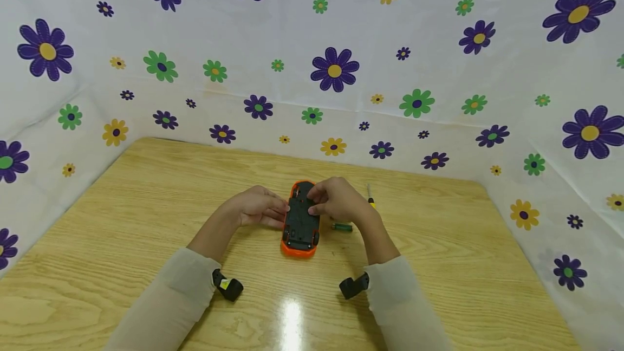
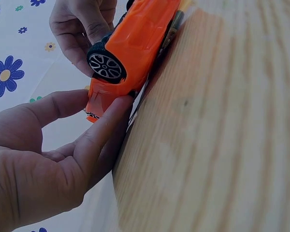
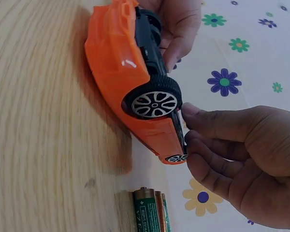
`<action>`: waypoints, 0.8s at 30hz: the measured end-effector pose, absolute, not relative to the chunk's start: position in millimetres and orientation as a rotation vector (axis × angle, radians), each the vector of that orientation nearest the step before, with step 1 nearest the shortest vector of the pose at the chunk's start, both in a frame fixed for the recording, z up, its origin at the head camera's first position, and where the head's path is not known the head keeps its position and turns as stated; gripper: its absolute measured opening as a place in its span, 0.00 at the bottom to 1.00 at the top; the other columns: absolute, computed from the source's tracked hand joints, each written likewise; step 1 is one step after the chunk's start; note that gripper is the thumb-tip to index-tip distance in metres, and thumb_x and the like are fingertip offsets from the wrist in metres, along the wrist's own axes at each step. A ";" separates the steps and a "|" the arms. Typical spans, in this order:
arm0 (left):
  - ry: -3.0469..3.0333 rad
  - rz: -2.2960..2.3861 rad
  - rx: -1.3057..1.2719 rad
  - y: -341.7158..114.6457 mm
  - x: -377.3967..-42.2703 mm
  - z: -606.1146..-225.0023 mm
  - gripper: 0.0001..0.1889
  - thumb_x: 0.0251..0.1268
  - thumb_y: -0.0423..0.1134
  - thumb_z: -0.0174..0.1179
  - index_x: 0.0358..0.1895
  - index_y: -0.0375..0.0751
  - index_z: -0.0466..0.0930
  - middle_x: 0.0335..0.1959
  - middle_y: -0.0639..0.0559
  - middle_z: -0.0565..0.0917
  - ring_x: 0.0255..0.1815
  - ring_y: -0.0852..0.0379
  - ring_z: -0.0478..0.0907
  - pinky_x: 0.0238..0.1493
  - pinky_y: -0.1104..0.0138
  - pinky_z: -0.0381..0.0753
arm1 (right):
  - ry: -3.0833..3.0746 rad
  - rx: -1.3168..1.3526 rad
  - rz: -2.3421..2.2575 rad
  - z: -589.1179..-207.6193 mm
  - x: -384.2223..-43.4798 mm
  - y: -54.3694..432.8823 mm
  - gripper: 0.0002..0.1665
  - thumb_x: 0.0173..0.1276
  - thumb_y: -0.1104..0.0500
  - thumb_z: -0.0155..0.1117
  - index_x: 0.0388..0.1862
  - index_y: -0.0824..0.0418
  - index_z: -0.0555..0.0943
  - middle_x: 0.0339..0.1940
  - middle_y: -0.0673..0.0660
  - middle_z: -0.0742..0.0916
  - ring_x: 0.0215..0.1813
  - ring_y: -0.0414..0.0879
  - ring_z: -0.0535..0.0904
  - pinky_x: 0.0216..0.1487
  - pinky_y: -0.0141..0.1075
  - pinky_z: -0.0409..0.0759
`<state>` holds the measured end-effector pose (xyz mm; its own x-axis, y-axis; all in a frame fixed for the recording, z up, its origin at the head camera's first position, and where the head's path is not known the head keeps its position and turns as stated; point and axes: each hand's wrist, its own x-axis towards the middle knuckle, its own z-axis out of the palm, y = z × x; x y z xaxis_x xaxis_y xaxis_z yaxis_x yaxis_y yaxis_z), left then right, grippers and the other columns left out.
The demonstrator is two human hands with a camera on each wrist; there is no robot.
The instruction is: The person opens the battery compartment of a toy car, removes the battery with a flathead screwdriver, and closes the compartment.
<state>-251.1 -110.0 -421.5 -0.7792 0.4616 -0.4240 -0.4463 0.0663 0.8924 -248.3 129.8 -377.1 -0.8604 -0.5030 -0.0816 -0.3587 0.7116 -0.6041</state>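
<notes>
An orange toy car lies upside down on the table, its black underside facing up. My left hand grips the car's left side between thumb and fingers; the left wrist view shows its fingertips on the orange body close to the tabletop. Bent over the underside from the right is my right hand, thumb and fingertips at the black base. In the right wrist view its thumb and curled fingers meet the base beyond a wheel. I cannot tell whether something small is between them.
Green batteries lie side by side just right of the car, also seen in the right wrist view as copper-topped batteries. Behind the right hand is a screwdriver with a black and yellow handle. Flower-patterned cloth surrounds the wooden table.
</notes>
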 end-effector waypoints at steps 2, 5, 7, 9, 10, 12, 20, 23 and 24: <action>1.698 1.786 0.017 -109.9 -250.8 -421.3 0.22 0.73 0.28 0.58 0.65 0.19 0.70 0.52 0.30 0.82 0.47 0.46 0.86 0.53 0.54 0.88 | 2.657 -0.706 -0.879 -377.0 -249.5 129.1 0.18 0.66 0.59 0.76 0.54 0.62 0.87 0.40 0.51 0.89 0.43 0.43 0.83 0.48 0.37 0.86; 1.698 1.785 0.021 -109.7 -250.5 -421.0 0.22 0.73 0.29 0.58 0.65 0.19 0.71 0.52 0.31 0.82 0.47 0.46 0.86 0.53 0.55 0.88 | 2.628 -0.727 -0.887 -377.2 -250.6 127.7 0.19 0.67 0.58 0.76 0.55 0.62 0.86 0.41 0.51 0.88 0.43 0.43 0.84 0.49 0.37 0.86; 1.696 1.786 0.019 -109.6 -250.4 -420.9 0.21 0.73 0.28 0.58 0.64 0.19 0.71 0.51 0.31 0.83 0.47 0.46 0.86 0.53 0.55 0.88 | 2.612 -0.744 -0.886 -377.4 -250.7 126.2 0.20 0.67 0.58 0.76 0.56 0.62 0.86 0.41 0.51 0.88 0.44 0.43 0.84 0.49 0.37 0.86; 1.693 1.788 0.017 -109.4 -250.4 -420.6 0.21 0.73 0.28 0.58 0.63 0.19 0.72 0.50 0.32 0.83 0.46 0.47 0.86 0.53 0.55 0.88 | 2.607 -0.760 -0.880 -377.5 -250.2 124.3 0.21 0.67 0.58 0.76 0.57 0.62 0.86 0.42 0.51 0.88 0.44 0.43 0.84 0.49 0.36 0.87; 1.692 1.789 0.018 -109.3 -250.6 -420.5 0.21 0.73 0.28 0.58 0.63 0.19 0.72 0.50 0.33 0.83 0.46 0.47 0.86 0.53 0.55 0.88 | 2.609 -0.767 -0.876 -377.7 -249.7 123.2 0.21 0.67 0.58 0.76 0.57 0.62 0.86 0.43 0.52 0.88 0.45 0.43 0.84 0.49 0.36 0.87; 1.688 1.792 0.018 -109.1 -251.1 -420.4 0.21 0.72 0.28 0.58 0.63 0.19 0.72 0.49 0.33 0.83 0.45 0.47 0.86 0.53 0.55 0.88 | 2.608 -0.781 -0.879 -378.1 -248.7 121.1 0.21 0.67 0.58 0.76 0.57 0.62 0.85 0.44 0.53 0.89 0.45 0.44 0.84 0.48 0.35 0.87; 1.714 1.790 0.001 -113.3 -252.8 -419.3 0.21 0.73 0.30 0.59 0.64 0.20 0.72 0.50 0.33 0.83 0.46 0.47 0.86 0.53 0.55 0.88 | 2.646 -0.854 -0.882 -381.6 -242.1 109.1 0.24 0.67 0.58 0.76 0.59 0.66 0.84 0.43 0.56 0.89 0.44 0.44 0.84 0.45 0.32 0.87; 1.725 1.793 0.001 -115.8 -253.5 -418.3 0.21 0.74 0.31 0.58 0.63 0.20 0.73 0.52 0.32 0.83 0.47 0.47 0.86 0.54 0.56 0.88 | 2.660 -0.824 -0.918 -382.1 -238.0 104.0 0.24 0.67 0.58 0.75 0.59 0.68 0.83 0.42 0.57 0.89 0.43 0.45 0.84 0.41 0.32 0.87; 1.726 1.795 0.000 -116.3 -253.8 -417.8 0.21 0.74 0.31 0.58 0.64 0.20 0.73 0.53 0.32 0.82 0.47 0.47 0.86 0.54 0.55 0.88 | 2.668 -0.805 -0.929 -382.5 -236.9 102.7 0.25 0.67 0.58 0.75 0.60 0.68 0.83 0.43 0.57 0.89 0.43 0.45 0.84 0.40 0.32 0.87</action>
<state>-253.8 -116.3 -417.8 -0.7954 0.4371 -0.4198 -0.4367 0.0669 0.8971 -236.9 102.7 -382.5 -0.8307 -0.5565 -0.0127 -0.4284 0.6537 -0.6238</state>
